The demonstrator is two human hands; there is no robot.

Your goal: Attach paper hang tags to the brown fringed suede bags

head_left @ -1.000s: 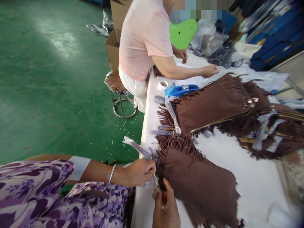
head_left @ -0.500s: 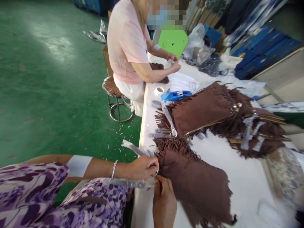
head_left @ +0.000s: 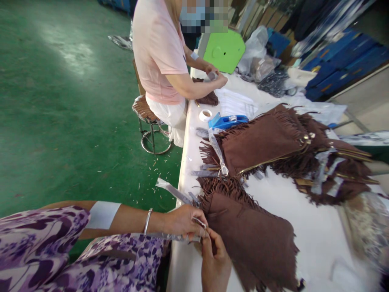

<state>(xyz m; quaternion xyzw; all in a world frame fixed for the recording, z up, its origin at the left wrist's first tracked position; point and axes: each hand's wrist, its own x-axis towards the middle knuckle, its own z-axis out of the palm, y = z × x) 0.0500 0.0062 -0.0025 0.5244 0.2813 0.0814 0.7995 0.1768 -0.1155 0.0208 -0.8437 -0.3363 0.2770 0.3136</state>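
My left hand [head_left: 187, 221], with a silver bangle [head_left: 148, 221] at its wrist, pinches the end of a narrow strip wrapped in clear plastic [head_left: 173, 237]. That strip trails back over my lap. From below, my right hand [head_left: 215, 255] meets it, thumb and finger pinched at the same end. A thin pale loop [head_left: 199, 222] stands out over the left fingers; what exactly lies between the fingertips is hidden. Just beyond both hands lies a brown fringed bag [head_left: 252, 235], flat on the white table [head_left: 282, 194]. Another plastic-wrapped strip [head_left: 173, 190] juts over the table edge.
More brown fringed bags [head_left: 261, 138] are piled farther along, near a blue tape dispenser [head_left: 227, 120] and a white tape roll [head_left: 205, 115]. A co-worker in a pink shirt [head_left: 158, 52] sits on a stool [head_left: 146, 109]. A green panel [head_left: 225, 50] stands behind.
Both my hands have shifted slightly right, still together at the strip's end. A thin pale loop now shows above the left fingers. The co-worker's hands have moved a little.
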